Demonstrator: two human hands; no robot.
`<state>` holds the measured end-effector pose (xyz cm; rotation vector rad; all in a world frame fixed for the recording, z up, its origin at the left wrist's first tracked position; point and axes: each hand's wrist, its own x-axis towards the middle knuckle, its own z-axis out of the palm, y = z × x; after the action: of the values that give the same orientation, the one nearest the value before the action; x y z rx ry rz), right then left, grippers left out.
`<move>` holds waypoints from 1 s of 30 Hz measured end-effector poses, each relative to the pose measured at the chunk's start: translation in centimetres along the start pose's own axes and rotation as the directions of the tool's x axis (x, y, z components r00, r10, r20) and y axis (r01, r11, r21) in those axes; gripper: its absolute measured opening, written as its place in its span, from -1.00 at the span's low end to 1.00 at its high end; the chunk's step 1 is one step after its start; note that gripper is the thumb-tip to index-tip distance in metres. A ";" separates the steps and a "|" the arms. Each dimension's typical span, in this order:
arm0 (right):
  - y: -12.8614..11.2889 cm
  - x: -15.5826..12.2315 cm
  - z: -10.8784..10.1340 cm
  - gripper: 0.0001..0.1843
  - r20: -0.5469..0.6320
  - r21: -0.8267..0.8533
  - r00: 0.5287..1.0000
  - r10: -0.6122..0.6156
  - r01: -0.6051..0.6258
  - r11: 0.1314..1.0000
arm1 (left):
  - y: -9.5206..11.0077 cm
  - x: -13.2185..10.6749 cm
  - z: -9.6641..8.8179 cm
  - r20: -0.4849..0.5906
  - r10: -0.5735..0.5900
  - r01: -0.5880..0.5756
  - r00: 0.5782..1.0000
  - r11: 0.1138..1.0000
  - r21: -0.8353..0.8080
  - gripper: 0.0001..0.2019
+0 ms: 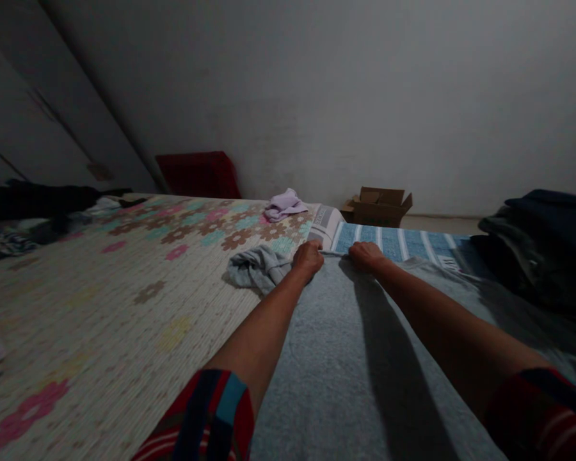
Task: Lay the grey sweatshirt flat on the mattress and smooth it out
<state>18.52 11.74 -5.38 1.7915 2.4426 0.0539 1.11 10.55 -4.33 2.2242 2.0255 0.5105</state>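
Observation:
A grey shirt (336, 358) lies spread flat over the bed in front of me. Its far edge is pinched by my left hand (309, 257), the fingers closed on the cloth. A short way to the right, my right hand (366, 256) is closed on the same edge. Beside my left hand, a bunched part of the grey cloth (258, 267) rests on the flowered cover. The fingertips of both hands are partly hidden by the fabric.
A flowered bed cover (125, 320) spreads left, beside a blue striped cloth (393, 240). A lilac cloth (285, 205) lies beyond. Dark folded clothes (547, 250) are piled right. Near the wall are an open cardboard box (379, 208) and a red object (199, 174). Dark clothes (38, 202) lie far left.

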 end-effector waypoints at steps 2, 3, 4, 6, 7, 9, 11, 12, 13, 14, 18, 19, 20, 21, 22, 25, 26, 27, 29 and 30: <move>0.1 0.3 -0.3 -0.69 -0.003 -0.006 1.000 0.025 -0.025 1.000 | 0.0 0.1 -0.2 0.004 -0.005 0.005 1.000 1.000 0.014 -0.68; 0.3 0.5 -0.5 -0.68 -0.009 -0.007 0.999 0.043 -0.043 0.999 | 0.0 0.3 -0.3 0.007 -0.010 0.010 1.000 1.000 0.024 -0.69; 0.5 0.7 -0.8 -0.68 -0.017 -0.006 0.998 0.064 -0.064 0.998 | 0.0 0.5 -0.4 0.012 -0.017 0.016 1.000 0.999 0.038 -0.70; 0.9 1.3 -1.1 -0.66 -0.038 -0.003 0.994 0.106 -0.107 0.994 | 0.0 1.1 -0.5 0.024 -0.037 0.035 0.999 0.997 0.072 -0.72; 1.1 1.6 -1.1 -0.65 -0.049 -0.001 0.991 0.125 -0.125 0.992 | 0.0 1.4 -0.5 0.031 -0.051 0.048 0.998 0.995 0.092 -0.73; 1.3 1.9 -0.9 -0.65 -0.060 0.006 0.986 0.156 -0.156 0.988 | 0.1 2.0 -0.3 0.048 -0.082 0.075 0.995 0.988 0.134 -0.74; 1.2 1.8 -0.3 -0.67 -0.055 0.016 0.983 0.174 -0.173 0.985 | 0.3 2.4 -0.2 0.068 -0.101 0.088 0.993 0.981 0.173 -0.75; 1.1 1.7 0.0 -0.68 -0.052 0.022 0.983 0.175 -0.175 0.984 | 0.3 2.5 -0.1 0.077 -0.100 0.083 0.992 0.978 0.191 -0.75; 0.9 1.5 0.2 -0.69 -0.053 0.028 0.983 0.174 -0.172 0.985 | 0.3 2.6 -0.1 0.085 -0.090 0.071 0.992 0.976 0.206 -0.75; 0.7 1.3 0.5 -0.70 -0.061 0.033 0.984 0.168 -0.166 0.986 | 0.3 2.6 -0.1 0.092 -0.074 0.053 0.993 0.974 0.218 -0.75; -1.0 0.1 0.4 -0.70 -0.166 0.055 0.980 0.107 -0.099 0.994 | -0.1 2.6 -0.4 0.115 -0.026 -0.004 0.993 0.966 0.258 -0.74; -1.5 -0.3 0.4 -0.66 -0.196 0.061 0.978 0.077 -0.066 0.996 | -0.2 2.6 -0.4 0.115 -0.027 -0.005 0.993 0.964 0.267 -0.73; -2.1 -0.6 0.4 -0.64 -0.218 0.068 0.975 0.042 -0.028 0.997 | -0.2 2.6 -0.4 0.112 -0.033 0.000 0.993 0.961 0.276 -0.73; -2.8 -0.9 0.5 -0.63 -0.231 0.076 0.973 0.008 0.010 0.997 | -0.2 2.6 -0.3 0.107 -0.041 0.009 0.993 0.959 0.284 -0.72; -3.3 -1.2 0.7 -0.64 -0.235 0.085 0.972 -0.020 0.041 0.996 | -0.3 2.6 -0.3 0.100 -0.051 0.020 0.994 0.956 0.292 -0.72; -4.4 -1.5 1.9 -0.63 -0.234 0.121 0.972 -0.035 0.065 0.990 | -0.1 2.5 -0.3 0.077 -0.078 0.050 0.994 0.950 0.309 -0.72; -4.5 -1.4 2.3 -0.63 -0.234 0.134 0.972 -0.027 0.060 0.989 | 0.0 2.4 -0.4 0.069 -0.081 0.056 0.994 0.948 0.314 -0.72; -4.5 -1.2 2.6 -0.63 -0.235 0.145 0.972 -0.022 0.057 0.988 | 0.2 2.2 -0.6 0.060 -0.080 0.057 0.995 0.946 0.319 -0.73; -4.1 -0.8 3.0 -0.64 -0.232 0.162 0.972 -0.027 0.066 0.985 | 0.7 1.7 -1.0 0.040 -0.052 0.036 0.998 0.943 0.331 -0.73; -3.9 -0.7 3.1 -0.65 -0.228 0.168 0.973 -0.035 0.075 0.983 | 1.1 1.3 -1.2 0.029 -0.020 0.010 0.999 0.941 0.337 -0.72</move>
<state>15.35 9.82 -8.81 1.8794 2.7314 0.0389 1.89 11.47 -2.70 2.3749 2.2566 0.1290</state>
